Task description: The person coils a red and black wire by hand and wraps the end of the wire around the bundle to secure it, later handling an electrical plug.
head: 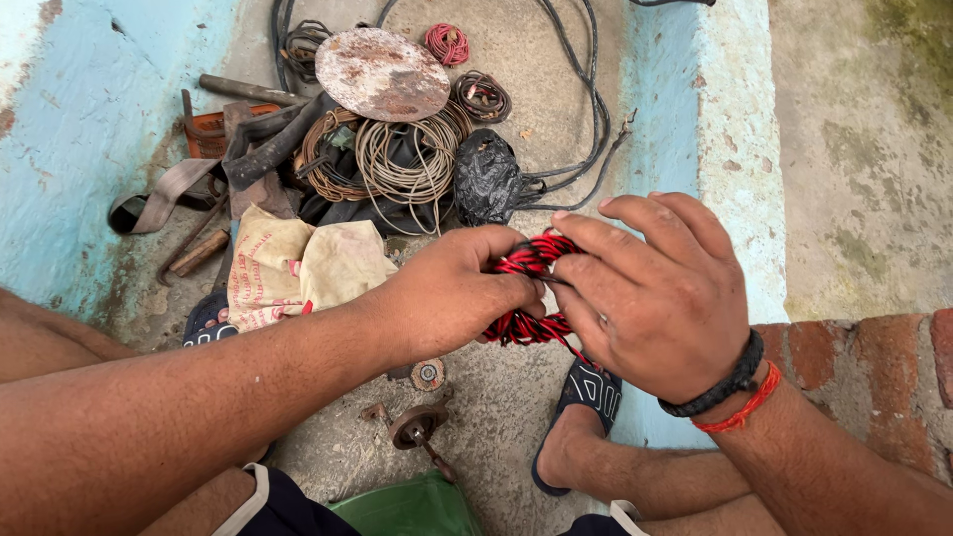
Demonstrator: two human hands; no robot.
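Concrete floor (516,417) between pale blue walls, littered with scrap

Ahead, a jumbled heap: black cable (586,109) looping from the top down toward the right wall, a rusty disc (382,71) lying on bare wire coils (407,164), a black bag (484,179) just beside them, a cloth sack (298,263) nearer the knees, a small red coil (448,43) at the far edge

Left hand (447,293) closed around the left side of a red-and-black wire bundle (526,260), held in the air between the knees, above a sandalled foot (586,397). Right hand (660,293) over the bundle's right side, fingers (586,230) curled onto the top strands, thumb hidden, so how firmly clamped cannot be told. Black band and red thread (740,392) on the right wrist

Likely trouble, largest first:
- Bundle springing apart if either grip slackens, loops spilling and knotting together
- Loose end, trailing below the hands, snagging on the sandal or on the small rusty fitting (417,429) on the floor
- Dropped bundle landing among the scrap, catching on bare wire coils
- Stiff strand end pricking a fingertip under tight pulling
- Insulation nicked by sharp bending at the crossing strands
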